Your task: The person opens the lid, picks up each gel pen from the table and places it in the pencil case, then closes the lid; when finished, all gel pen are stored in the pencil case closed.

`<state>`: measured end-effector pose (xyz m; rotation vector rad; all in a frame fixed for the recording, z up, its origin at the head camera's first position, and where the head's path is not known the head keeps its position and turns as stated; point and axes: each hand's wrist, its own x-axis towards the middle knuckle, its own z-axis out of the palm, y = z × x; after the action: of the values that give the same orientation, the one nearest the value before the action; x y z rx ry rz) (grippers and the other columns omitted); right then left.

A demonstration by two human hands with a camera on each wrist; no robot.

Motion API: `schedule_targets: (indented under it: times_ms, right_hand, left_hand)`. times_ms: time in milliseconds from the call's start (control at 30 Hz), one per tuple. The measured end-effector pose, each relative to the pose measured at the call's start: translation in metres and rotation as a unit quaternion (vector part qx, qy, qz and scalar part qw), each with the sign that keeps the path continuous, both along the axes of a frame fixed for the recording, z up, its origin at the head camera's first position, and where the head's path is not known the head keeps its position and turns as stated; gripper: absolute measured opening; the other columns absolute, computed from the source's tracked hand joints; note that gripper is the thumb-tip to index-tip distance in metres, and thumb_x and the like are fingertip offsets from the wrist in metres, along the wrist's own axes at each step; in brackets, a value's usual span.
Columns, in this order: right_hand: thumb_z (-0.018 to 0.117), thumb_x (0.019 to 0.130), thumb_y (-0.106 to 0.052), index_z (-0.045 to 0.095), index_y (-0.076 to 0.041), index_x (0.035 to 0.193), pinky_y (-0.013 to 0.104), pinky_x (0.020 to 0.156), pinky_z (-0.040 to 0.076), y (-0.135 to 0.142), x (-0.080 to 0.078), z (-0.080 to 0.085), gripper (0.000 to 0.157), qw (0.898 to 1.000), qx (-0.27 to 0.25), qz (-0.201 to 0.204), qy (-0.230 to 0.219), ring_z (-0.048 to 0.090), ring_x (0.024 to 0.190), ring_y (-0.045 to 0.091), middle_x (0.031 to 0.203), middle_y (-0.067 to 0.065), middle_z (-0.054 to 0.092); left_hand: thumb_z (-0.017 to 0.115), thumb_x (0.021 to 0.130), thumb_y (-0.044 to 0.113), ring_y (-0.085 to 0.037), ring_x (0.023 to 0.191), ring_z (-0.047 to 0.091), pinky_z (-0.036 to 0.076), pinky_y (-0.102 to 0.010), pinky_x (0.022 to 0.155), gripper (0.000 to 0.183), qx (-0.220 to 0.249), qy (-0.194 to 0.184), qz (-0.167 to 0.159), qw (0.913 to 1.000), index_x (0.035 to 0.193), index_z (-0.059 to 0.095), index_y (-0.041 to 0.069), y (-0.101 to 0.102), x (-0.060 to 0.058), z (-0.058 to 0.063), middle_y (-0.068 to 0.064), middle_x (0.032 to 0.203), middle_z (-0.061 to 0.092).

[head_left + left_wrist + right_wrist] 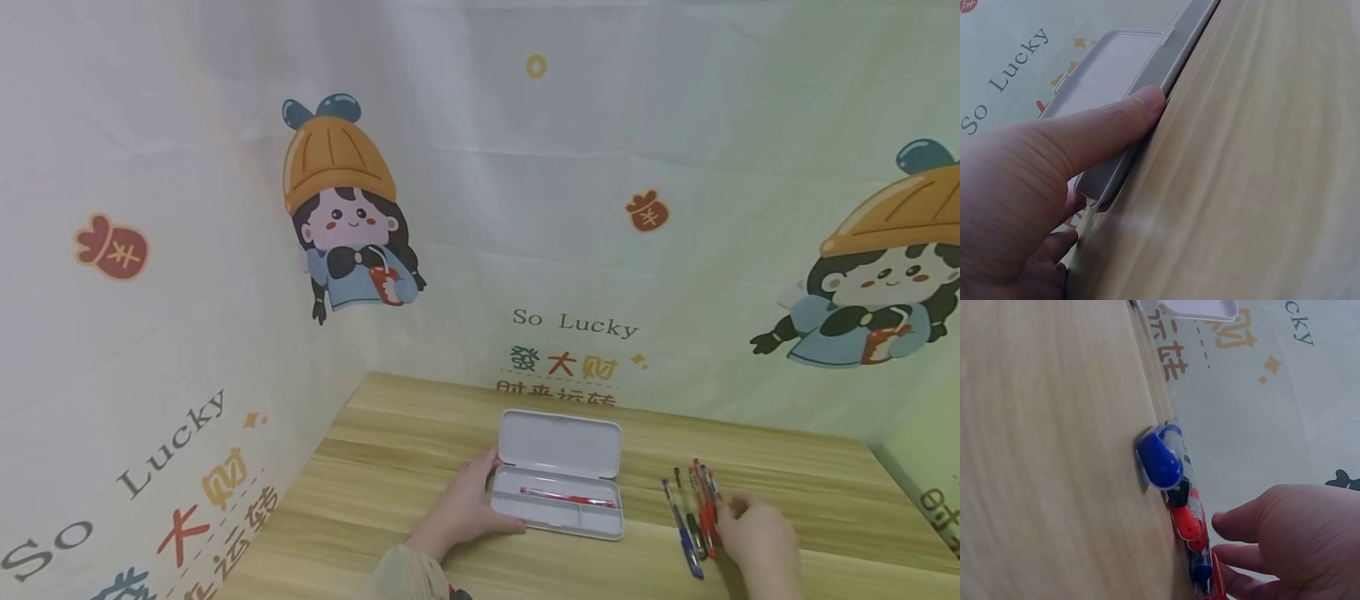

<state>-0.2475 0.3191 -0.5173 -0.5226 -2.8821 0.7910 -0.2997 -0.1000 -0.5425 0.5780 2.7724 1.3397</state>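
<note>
Our left hand [471, 505] is clamping the case [560, 450] at nine o'clock; our right hand [759, 533], fingers apart, is flanking pens [706, 508] at three.

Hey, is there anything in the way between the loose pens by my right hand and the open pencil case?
Nothing visible: only tabletop shows between the pens and the pencil case. Its lid is open at the far side, and your left hand holds the end away from the pens.
</note>
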Motion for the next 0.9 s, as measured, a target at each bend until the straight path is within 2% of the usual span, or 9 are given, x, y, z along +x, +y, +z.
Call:
schedule_targets:
  times_ms: [233,433,633,900]
  right_hand:
    - [0.056,0.105,-0.025,0.069,0.012,0.129,0.064,0.087,0.062,0.0008,0.0025,0.0003,0.046,1.000,-0.002,0.002,-0.028,0.068,0.111,0.061,0.131,0.039,0.070]
    - [0.056,0.105,-0.025,0.071,0.009,0.128,0.063,0.081,0.063,0.0001,0.0028,0.0002,0.044,0.999,-0.012,-0.004,-0.033,0.069,0.109,0.061,0.130,0.040,0.070]
    - [0.058,0.105,-0.024,0.074,0.007,0.124,0.063,0.082,0.062,-0.0018,0.0022,0.0015,0.040,0.999,-0.020,-0.006,-0.034,0.070,0.107,0.060,0.127,0.039,0.071]
    - [0.060,0.104,-0.022,0.077,0.006,0.119,0.053,0.071,0.061,-0.0029,0.0022,0.0021,0.036,0.999,-0.025,-0.010,-0.023,0.072,0.103,0.058,0.123,0.036,0.074]
  left_hand:
    - [0.106,0.068,0.037,-0.042,0.159,0.045,0.015,-0.067,0.141,0.127,-0.002,0.002,-0.001,1.0000,0.170,0.036,0.008,0.0000,0.0007,0.0006,-0.016,0.162,0.059]
    - [0.106,0.068,0.036,-0.043,0.160,0.044,0.015,-0.068,0.141,0.127,0.000,0.003,-0.001,1.0000,0.170,0.036,0.009,0.0003,0.0015,0.0014,-0.016,0.164,0.058]
    - [0.106,0.067,0.038,-0.043,0.161,0.044,0.015,-0.068,0.141,0.128,0.001,0.003,-0.001,1.0000,0.171,0.036,0.010,-0.0003,0.0007,0.0002,-0.017,0.165,0.056]
    - [0.106,0.066,0.040,-0.040,0.157,0.048,0.020,-0.065,0.141,0.128,0.002,0.007,-0.001,1.0000,0.170,0.037,0.010,-0.0007,-0.0017,-0.0021,-0.013,0.163,0.059]
